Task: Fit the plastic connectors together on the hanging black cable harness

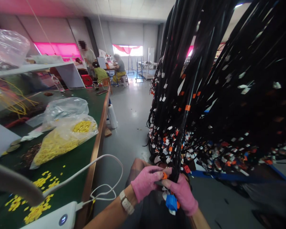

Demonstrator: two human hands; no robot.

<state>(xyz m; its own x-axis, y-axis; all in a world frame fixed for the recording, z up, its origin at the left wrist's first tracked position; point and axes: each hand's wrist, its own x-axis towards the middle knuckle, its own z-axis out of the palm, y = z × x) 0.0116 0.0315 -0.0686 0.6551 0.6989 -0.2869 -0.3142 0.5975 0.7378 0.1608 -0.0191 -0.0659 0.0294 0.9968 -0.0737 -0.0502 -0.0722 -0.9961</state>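
Note:
Both of my hands wear pink gloves and meet low in the middle of the head view. My right hand point(182, 194) is closed around the lower end of a black wiring harness point(181, 149) that hangs from above. The fingers of my left hand point(145, 182) pinch at a small orange connector point(165, 175) beside the harness; the fingertips partly hide it. A blue connector point(171, 202) dangles below my right hand, with white and orange pieces around it. An orange tape band point(187, 107) wraps the harness higher up.
Many more black harnesses point(228, 95) hang at the right. On the left, a green-topped table point(81, 173) carries a bag of yellow parts point(59, 143), loose yellow pieces point(40, 203), a white power bank point(54, 219) and its cable point(105, 156). People point(100, 72) are at the back.

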